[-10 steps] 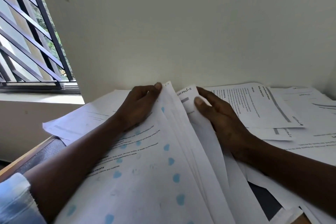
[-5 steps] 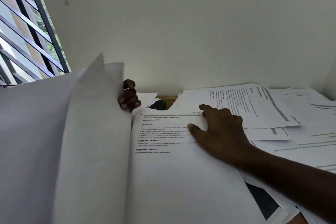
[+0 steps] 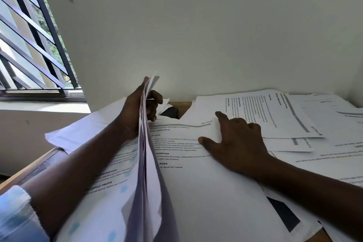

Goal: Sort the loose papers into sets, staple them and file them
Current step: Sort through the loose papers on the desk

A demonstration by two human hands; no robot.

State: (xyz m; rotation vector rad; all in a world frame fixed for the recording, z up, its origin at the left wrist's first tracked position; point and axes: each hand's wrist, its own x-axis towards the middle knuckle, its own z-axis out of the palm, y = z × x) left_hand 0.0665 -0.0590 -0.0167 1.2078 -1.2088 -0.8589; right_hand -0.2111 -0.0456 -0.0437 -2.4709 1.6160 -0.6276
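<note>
My left hand [image 3: 135, 110] grips a bundle of several white sheets [image 3: 149, 173] near their far edge and holds them up on edge, so I see them almost edge-on. My right hand [image 3: 235, 143] lies flat with spread fingers on a printed page [image 3: 196, 192] that lies face up on the desk in front of me. Under my left forearm lies another printed sheet with pale blue spots [image 3: 110, 198]. No stapler or file shows in the head view.
More printed sheets [image 3: 275, 116] lie overlapping across the right and far side of the wooden desk [image 3: 179, 104], up against a white wall. A dark object [image 3: 170, 112] shows between the papers at the back. A barred window [image 3: 29, 45] is at the left.
The lifted bundle, which filled the left of the view half a second ago, now stands on edge in the middle. My right hand has stayed flat on the printed page.
</note>
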